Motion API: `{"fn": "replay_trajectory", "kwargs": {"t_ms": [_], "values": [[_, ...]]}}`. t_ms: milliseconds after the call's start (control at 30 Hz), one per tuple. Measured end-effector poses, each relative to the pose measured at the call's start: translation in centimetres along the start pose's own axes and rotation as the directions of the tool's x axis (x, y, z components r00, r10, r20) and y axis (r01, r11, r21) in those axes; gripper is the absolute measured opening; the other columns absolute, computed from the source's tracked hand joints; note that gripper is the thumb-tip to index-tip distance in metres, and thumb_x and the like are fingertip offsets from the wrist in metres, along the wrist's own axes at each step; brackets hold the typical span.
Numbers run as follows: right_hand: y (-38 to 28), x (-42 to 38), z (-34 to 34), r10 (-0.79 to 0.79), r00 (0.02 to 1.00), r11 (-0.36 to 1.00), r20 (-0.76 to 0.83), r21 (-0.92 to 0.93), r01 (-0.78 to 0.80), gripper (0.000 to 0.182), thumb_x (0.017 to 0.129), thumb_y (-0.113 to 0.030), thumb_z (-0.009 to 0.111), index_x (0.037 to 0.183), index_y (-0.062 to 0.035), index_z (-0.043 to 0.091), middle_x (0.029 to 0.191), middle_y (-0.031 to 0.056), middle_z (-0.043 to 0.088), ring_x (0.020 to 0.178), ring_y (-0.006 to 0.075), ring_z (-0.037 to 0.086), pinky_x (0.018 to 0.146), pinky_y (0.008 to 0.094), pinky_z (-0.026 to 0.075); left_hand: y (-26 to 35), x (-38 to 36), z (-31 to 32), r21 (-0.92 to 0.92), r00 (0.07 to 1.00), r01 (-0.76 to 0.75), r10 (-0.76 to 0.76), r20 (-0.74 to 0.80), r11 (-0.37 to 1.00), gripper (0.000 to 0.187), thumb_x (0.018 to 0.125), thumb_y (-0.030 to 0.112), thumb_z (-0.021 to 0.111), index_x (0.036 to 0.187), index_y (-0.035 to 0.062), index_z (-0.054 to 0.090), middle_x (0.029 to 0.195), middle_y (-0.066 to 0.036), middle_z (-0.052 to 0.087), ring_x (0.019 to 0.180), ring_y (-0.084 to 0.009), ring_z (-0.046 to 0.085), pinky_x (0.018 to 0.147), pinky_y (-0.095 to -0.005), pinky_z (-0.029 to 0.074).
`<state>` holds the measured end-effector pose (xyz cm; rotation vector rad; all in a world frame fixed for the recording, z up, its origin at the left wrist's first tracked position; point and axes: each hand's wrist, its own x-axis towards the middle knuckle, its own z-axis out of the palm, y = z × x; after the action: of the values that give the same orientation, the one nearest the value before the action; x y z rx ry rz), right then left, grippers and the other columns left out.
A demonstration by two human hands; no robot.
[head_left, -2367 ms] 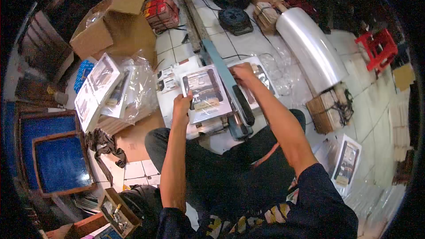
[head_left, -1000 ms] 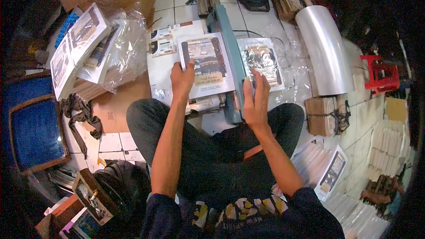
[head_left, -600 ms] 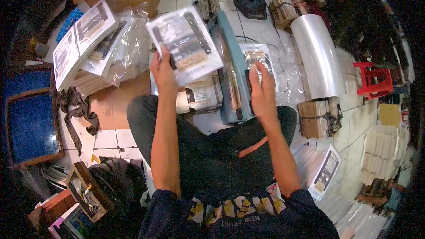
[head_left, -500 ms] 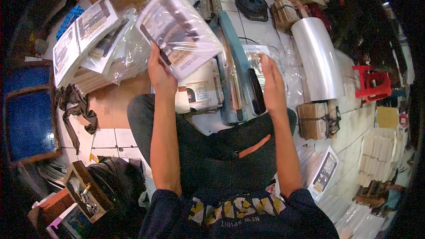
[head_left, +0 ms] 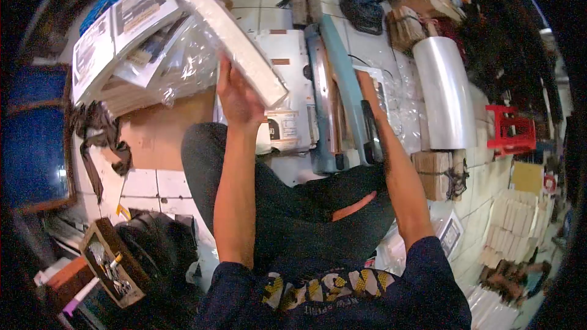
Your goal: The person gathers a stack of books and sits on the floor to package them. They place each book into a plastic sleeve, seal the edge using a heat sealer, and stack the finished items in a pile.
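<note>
My left hand is closed round a thick book in clear plastic, tilted so its pale page edge faces up. Below the book lie printed sheets or books. Beside them stands a long blue-grey bar device, perhaps a sealer, with a black handle. My right hand is at the right side of this device, near a plastic-covered sheet; its fingers are partly hidden and blurred.
Wrapped books and loose covers are piled at the left. A large clear film roll lies at the right, above a tied bundle. Further right is a red stool. A wooden box of tools sits at the lower left.
The book in my left hand has turned from its cover to its edge. My right hand has lowered to the right side of the bar device. The view has shifted slightly.
</note>
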<state>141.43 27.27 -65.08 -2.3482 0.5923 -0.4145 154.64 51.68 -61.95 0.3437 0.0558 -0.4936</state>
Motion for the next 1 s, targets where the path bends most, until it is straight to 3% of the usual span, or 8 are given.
{"fn": "replay_trajectory", "kwargs": {"t_ms": [200, 333, 433, 600, 767, 833, 867, 1000], "values": [[5.8, 0.4, -4.6, 0.018, 0.993, 0.998, -0.117, 0.061, -0.011, 0.018, 0.078, -0.011, 0.058, 0.087, -0.0005, 0.070, 0.079, 0.0151, 0.069, 0.075, 0.0255, 0.066, 0.072, 0.0354, 0.051, -1.0, 0.8, -2.0, -0.037, 0.910, 0.044, -0.025, 0.413, 0.998, 0.044, 0.098, 0.033, 0.039, 0.128, 0.0026, 0.050, 0.105, -0.010, 0.066, 0.088, -0.0211, 0.066, 0.076, -0.0334, 0.057], [8.0, -2.2, -11.2, 0.130, 0.692, 0.935, -0.710, -0.144, -0.324, 0.044, 0.081, -0.024, 0.065, 0.109, 0.0091, 0.059, 0.102, 0.0226, 0.064, 0.096, 0.0326, 0.062, 0.087, 0.0403, 0.047, -1.9, 1.3, -3.7, 0.244, 0.977, -0.078, 0.026, 0.211, 0.967, 0.046, 0.097, 0.034, 0.043, 0.133, 0.0042, 0.044, 0.117, -0.011, 0.059, 0.104, -0.0235, 0.059, 0.093, -0.0363, 0.049], [0.9, -7.1, -12.9, 0.114, 0.714, 0.972, -0.691, -0.072, -0.225, 0.067, 0.078, -0.034, 0.076, 0.129, 0.0001, 0.049, 0.111, 0.0153, 0.063, 0.098, 0.0246, 0.060, 0.084, 0.0384, 0.048, -0.4, 0.1, -2.9, -0.126, 0.747, 0.545, -0.411, 0.523, 0.829, 0.054, 0.095, 0.039, 0.045, 0.136, 0.0030, 0.040, 0.125, -0.017, 0.054, 0.108, -0.0327, 0.057, 0.095, -0.0521, 0.045], [-11.1, -17.0, -12.2, -0.098, 0.980, 0.894, -0.172, 0.418, 0.163, 0.105, 0.061, -0.038, 0.087, 0.142, -0.0011, 0.032, 0.137, 0.0182, 0.047, 0.122, 0.0256, 0.049, 0.102, 0.0387, 0.039, -2.3, -4.5, 1.3, 0.352, 0.845, 0.081, -0.252, 0.472, 0.932, 0.069, 0.093, 0.040, 0.048, 0.144, 0.0027, 0.022, 0.140, -0.017, 0.038, 0.122, -0.0298, 0.043, 0.111, -0.0472, 0.027], [-13.7, -22.1, -12.9, -0.049, 0.921, 0.821, -0.388, 0.509, 0.258, 0.070, 0.069, -0.015, 0.083, 0.129, -0.0004, 0.050, 0.130, 0.0172, 0.052, 0.118, 0.0272, 0.054, 0.100, 0.0379, 0.042, -8.6, -15.5, 4.6, 0.413, 0.845, 0.196, -0.368, 0.389, 0.889, 0.067, 0.094, 0.039, 0.049, 0.143, 0.0005, 0.024, 0.141, -0.018, 0.037, 0.130, -0.0292, 0.039, 0.112, -0.0468, 0.028], [-14.1, -25.4, -17.6, -0.087, 0.783, 0.996, -0.616, -0.066, 0.059, 0.038, 0.079, -0.010, 0.075, 0.112, -0.0001, 0.061, 0.106, 0.0124, 0.065, 0.100, 0.0229, 0.061, 0.087, 0.0347, 0.048, -10.0, -19.8, 6.5, 0.693, 0.770, -0.023, -0.429, 0.472, 0.721, 0.059, 0.092, 0.025, 0.054, 0.139, -0.0007, 0.030, 0.133, -0.019, 0.044, 0.123, -0.0281, 0.043, 0.107, -0.0424, 0.030], [-12.3, -26.6, -19.2, 0.300, 0.751, 0.670, -0.587, 0.691, 0.272, 0.034, 0.080, -0.012, 0.073, 0.110, -0.0026, 0.061, 0.101, 0.0101, 0.065, 0.091, 0.0200, 0.063, 0.081, 0.0305, 0.049, -10.7, -21.1, 7.4, 0.840, 0.694, -0.275, -0.508, 0.510, 0.468, 0.053, 0.089, 0.011, 0.060, 0.136, -0.0019, 0.037, 0.125, -0.020, 0.050, 0.116, -0.0270, 0.047, 0.103, -0.0379, 0.031], [-12.8, -31.4, -31.0, 0.114, 0.502, 0.993, -0.857, 0.103, -0.049, 0.032, 0.088, -0.025, 0.067, 0.110, -0.0029, 0.062, 0.094, 0.0033, 0.067, 0.084, 0.0110, 0.063, 0.075, 0.0276, 0.051, -15.2, -20.7, 8.7, 0.826, 0.471, -0.372, -0.680, 0.562, 0.424, 0.036, 0.095, 0.019, 0.052, 0.126, -0.0005, 0.049, 0.118, -0.015, 0.057, 0.109, -0.0234, 0.053, 0.099, -0.0353, 0.037]]}}
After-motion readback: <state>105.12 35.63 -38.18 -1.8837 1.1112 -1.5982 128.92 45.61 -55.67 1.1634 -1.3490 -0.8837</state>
